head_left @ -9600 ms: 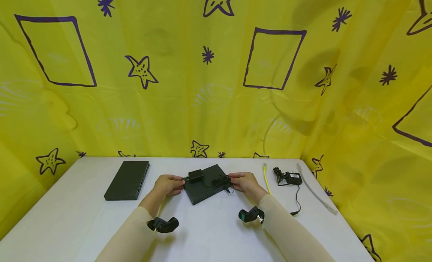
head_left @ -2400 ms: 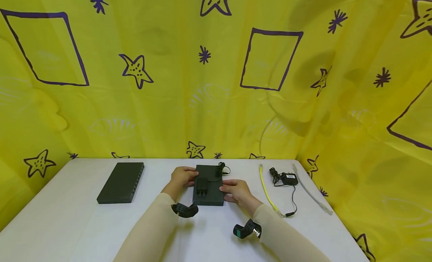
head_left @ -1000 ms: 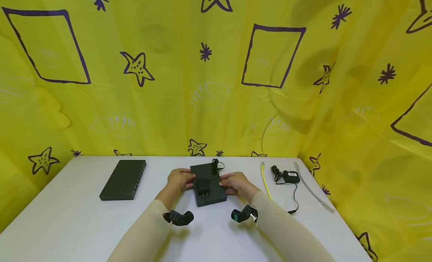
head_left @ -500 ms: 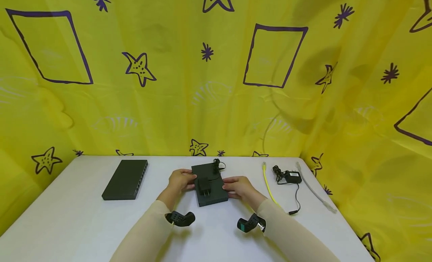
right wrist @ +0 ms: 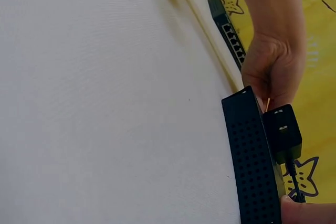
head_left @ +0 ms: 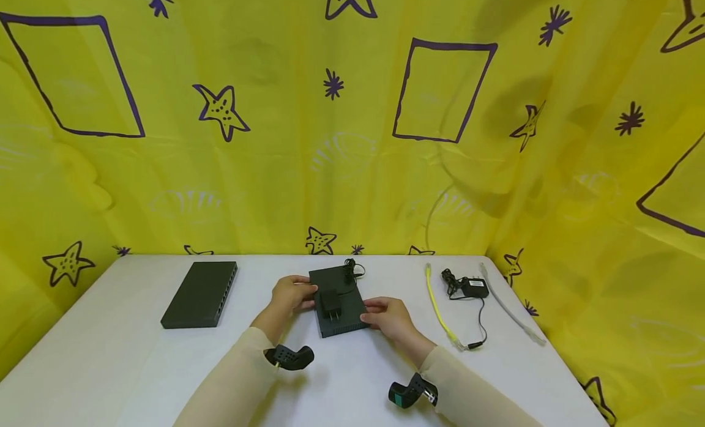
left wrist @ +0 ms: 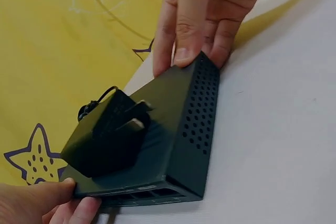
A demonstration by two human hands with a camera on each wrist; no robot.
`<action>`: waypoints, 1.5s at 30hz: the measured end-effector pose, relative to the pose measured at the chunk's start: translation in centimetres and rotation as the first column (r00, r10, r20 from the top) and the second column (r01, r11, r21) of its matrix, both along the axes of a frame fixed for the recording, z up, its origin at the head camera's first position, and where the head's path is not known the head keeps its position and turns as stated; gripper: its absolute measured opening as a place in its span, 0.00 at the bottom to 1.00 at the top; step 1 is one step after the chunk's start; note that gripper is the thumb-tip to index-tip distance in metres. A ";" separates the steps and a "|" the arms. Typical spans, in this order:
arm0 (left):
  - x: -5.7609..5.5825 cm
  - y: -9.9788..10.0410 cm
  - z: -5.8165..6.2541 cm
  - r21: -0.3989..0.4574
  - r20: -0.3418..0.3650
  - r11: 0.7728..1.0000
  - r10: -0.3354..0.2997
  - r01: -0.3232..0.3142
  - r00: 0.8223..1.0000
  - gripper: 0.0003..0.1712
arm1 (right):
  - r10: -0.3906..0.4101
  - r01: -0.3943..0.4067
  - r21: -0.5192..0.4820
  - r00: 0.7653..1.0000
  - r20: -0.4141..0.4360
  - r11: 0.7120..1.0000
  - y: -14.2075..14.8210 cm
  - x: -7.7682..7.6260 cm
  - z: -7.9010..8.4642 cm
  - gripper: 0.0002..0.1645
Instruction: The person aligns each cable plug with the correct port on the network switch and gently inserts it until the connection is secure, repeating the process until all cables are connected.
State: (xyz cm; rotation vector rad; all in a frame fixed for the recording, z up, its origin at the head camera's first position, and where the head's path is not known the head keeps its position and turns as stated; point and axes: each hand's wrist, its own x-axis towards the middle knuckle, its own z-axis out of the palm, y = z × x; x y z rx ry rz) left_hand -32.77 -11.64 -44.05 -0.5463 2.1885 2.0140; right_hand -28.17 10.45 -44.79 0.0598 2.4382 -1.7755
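Note:
A black network switch (head_left: 351, 311) sits slightly turned on the white table between both hands. On top of it lies a black power adapter (head_left: 330, 301), prongs toward the near edge, its bundled cord (head_left: 350, 270) at the far right corner. My left hand (head_left: 287, 297) grips the left side, thumb on the upper face; the left wrist view shows ports beside that hand. My right hand (head_left: 390, 317) pinches the near right corner, thumb above. In the right wrist view the perforated end of the switch (right wrist: 253, 166) faces the camera.
A larger black network switch (head_left: 199, 294) with a row of ports lies at the left. To the right lie a yellow network cable (head_left: 436, 304), a second power adapter (head_left: 475, 287) with its cord, and a grey network cable (head_left: 509, 311). Patterned yellow curtain (head_left: 275, 170) stands behind.
Compared with the earliest frame, the smaller switch has been turned counter-clockwise with the adapter on it. In the last half second my right hand slid toward its near right corner.

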 end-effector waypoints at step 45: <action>-2.4 -0.8 0.4 -0.307 -0.089 0.947 -0.125 0.092 0.988 0.17 | -0.021 0.021 -0.013 0.999 0.034 1.000 -0.3 -0.6 0.2 0.20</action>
